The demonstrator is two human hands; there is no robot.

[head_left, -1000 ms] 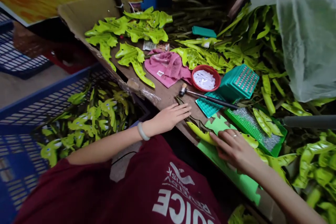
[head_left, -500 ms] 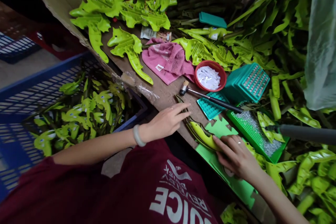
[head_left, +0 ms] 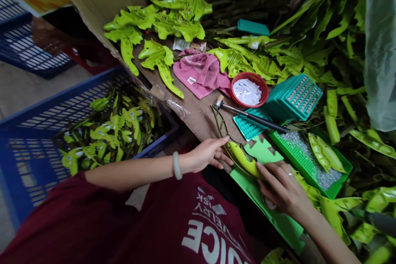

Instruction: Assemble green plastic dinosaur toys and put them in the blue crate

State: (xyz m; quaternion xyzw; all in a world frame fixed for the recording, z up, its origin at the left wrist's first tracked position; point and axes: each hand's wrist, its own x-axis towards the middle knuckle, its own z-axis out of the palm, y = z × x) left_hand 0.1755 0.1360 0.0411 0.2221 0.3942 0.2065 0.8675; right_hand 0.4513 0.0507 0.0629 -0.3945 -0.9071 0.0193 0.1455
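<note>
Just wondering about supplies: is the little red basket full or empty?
Partly full: white pieces cover the bottom of the red basket, with its inner wall showing above them.

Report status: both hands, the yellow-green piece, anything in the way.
Right hand holds yellow-green plastic piece. Left hand open at its other end. Piece slants between both hands. Hammer lies across teal tray beyond, not between hands.

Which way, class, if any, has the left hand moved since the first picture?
Yes: judged against the resting hammer, the left hand has moved away from it, closer to the green mat.
</note>
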